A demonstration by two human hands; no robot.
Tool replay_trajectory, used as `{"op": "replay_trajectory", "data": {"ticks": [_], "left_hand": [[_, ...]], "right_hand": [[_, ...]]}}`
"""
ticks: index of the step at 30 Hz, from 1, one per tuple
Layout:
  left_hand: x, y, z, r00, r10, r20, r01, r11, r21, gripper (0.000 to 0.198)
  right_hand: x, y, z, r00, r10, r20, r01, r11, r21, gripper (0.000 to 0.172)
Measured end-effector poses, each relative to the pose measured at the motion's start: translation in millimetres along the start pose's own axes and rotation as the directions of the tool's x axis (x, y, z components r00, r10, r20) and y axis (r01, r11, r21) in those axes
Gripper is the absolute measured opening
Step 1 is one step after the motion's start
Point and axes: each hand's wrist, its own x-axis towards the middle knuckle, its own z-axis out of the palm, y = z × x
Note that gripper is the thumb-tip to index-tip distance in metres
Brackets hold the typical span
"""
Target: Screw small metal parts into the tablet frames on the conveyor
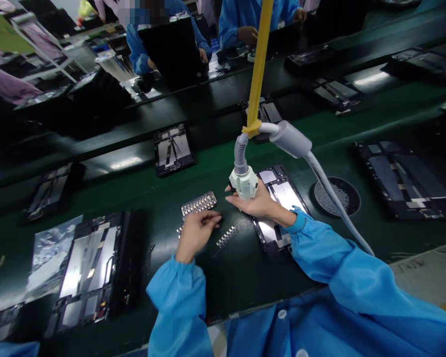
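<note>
A long, glossy dark green bench [238,275] runs across the view. Over its near edge reach the person's arms in shiny bright blue cloth sleeves [342,258]. Across the bench sit two co-workers in blue; the one on the left holds a large, flat black panel [171,49] upright between both hands.

Flat black-framed devices with silver inner plates lie about the bench. One large black-framed device [91,267] is at the left, beside a crinkled clear plastic bag [50,253]; another dark-plated device [401,178] is at the far right. The silver-plated black device [284,193] nearest the person lies beneath the right wrist, partly covered by it.

A flat yellow strap [259,64] hangs from above, tied to a thick pale grey cable [351,228]. A round, dark-rimmed perforated grille [323,198] sits just right of the device.

The right hand [263,203] is wrapped around a pale, faceted plastic tool [244,184]; its lower end is hidden. The left hand [196,233], apart from the right, has its fingers bent toward the thumb; whether they pinch anything cannot be told. It partly covers a block of small metallic strips [198,204], with one short, toothed metallic strip [226,236] just to its right.
</note>
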Motion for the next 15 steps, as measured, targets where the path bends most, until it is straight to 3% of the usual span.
{"op": "replay_trajectory", "data": {"ticks": [3, 7, 11, 15], "left_hand": [[-44.1, -19.4, -6.5, 0.985, 0.038, -0.169, 0.009, 0.964, 0.266, 0.029], [-70.7, -38.8, 16.6, 0.944, 0.13, -0.305, 0.057, 0.842, 0.536, 0.043], [-62.2, -43.8, 26.5, 0.951, 0.097, -0.295, 0.059, 0.876, 0.479, 0.046], [-44.1, -35.4, 16.8, 0.985, -0.032, -0.169, 0.077, 0.961, 0.266, 0.052]], "right_hand": [[1.1, -2.5, 1.8, 1.0, 0.004, -0.014, -0.004, 0.999, 0.035, 0.022], [1.8, -20.2, -10.5, 0.999, 0.028, 0.018, -0.03, 0.992, 0.122, 0.034], [-10.5, -50.3, -65.9, 0.997, -0.043, -0.059, 0.048, 0.996, 0.078, 0.034], [-39.7, -57.0, -139.9, 0.947, -0.071, -0.313, 0.077, 0.997, 0.005, 0.033]]}}
